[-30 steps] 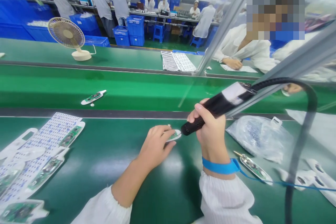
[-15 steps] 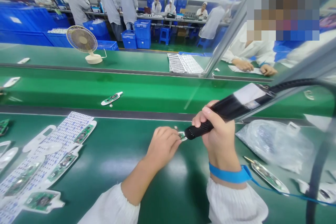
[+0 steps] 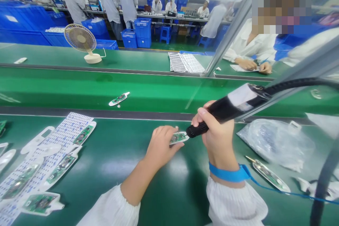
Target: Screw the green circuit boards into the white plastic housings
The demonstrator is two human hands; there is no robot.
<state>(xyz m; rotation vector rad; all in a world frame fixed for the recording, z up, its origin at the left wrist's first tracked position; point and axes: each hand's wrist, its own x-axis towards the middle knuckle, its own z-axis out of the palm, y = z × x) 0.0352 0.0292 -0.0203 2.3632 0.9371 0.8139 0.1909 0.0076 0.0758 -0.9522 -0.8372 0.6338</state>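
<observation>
- Left hand (image 3: pixel 164 144) has drawn back along the white-backed circuit board (image 3: pixel 178 137) since the earlier frame, so more of its green face now shows.
- That grip is narrow: my fingertips pinch the board down on the green worktop (image 3: pixel 106 183), probably so that it can't slide under the tool.
- My right hand (image 3: pixel 215 134) has a full, closed grip around the black corded hand tool (image 3: pixel 212 116). Its nose reaches the board's right end; I can't tell whether it touches.
- A blue wrist strap (image 3: pixel 227 174) circles my right wrist, its blue tether (image 3: pixel 275 190) trailing right, and the tool's black cord (image 3: pixel 299 83) rises up and right, probably keeping it off my work.
- Open worktop lies below the board. To the right sit a clear plastic bag (image 3: pixel 272 144) and a gold-pinned white-backed part (image 3: pixel 267 174).
- Left, more boards (image 3: pixel 62 167) lie on a blue-printed white sheet (image 3: pixel 50 141), just outside my hands' path.
- Beyond the worktop's dark edge, a green conveyor belt (image 3: pixel 79 84) carries 1 board (image 3: pixel 119 99).
- Farther off, a co-worker's hands (image 3: pixel 246 64) rest on papers.
</observation>
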